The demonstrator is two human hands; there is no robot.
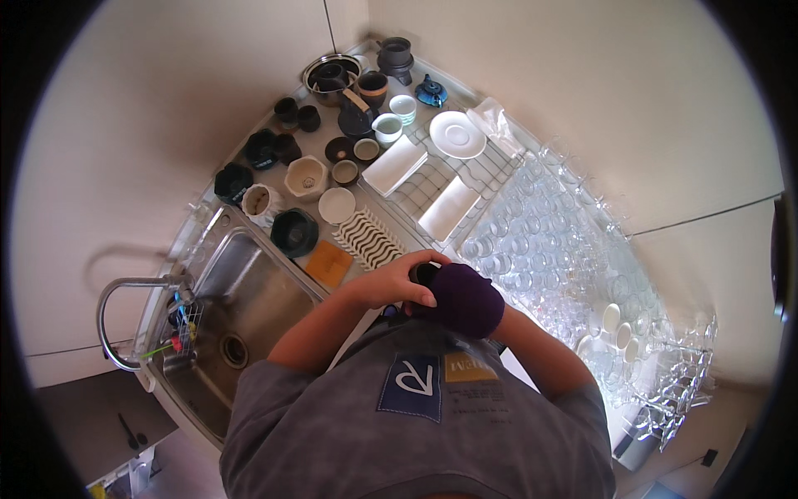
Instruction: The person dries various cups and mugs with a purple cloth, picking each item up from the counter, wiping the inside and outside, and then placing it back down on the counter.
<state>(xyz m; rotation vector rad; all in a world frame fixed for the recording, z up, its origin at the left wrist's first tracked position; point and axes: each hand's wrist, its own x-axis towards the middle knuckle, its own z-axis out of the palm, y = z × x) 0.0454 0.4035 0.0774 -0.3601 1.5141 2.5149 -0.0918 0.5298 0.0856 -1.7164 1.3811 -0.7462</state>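
Close to my body, above the counter's front edge, my left hand (pixel 399 280) grips a small dark cup (pixel 424 273), thumb on the near side and fingers around the far side. A dark purple cloth (pixel 467 299) covers my right hand (pixel 477 309) and lies against the cup's right side; the fingers under it are hidden. Just beyond my left hand stands a wavy cream-coloured rack (pixel 369 238), with an orange-brown square board (pixel 328 263) to its left. Past these, a wire dish rack (pixel 430 193) carries white rectangular dishes (pixel 450 209) and a white saucer (pixel 458 135).
At left is a steel sink (pixel 255 293) with a curved faucet (pixel 112 299). Dark and pale cups, a white hexagonal pot (pixel 306 178) and a blue teapot (pixel 431 91) stand further back. Many clear glasses (pixel 542 218) crowd the right side, with white cups (pixel 611 318) among them.
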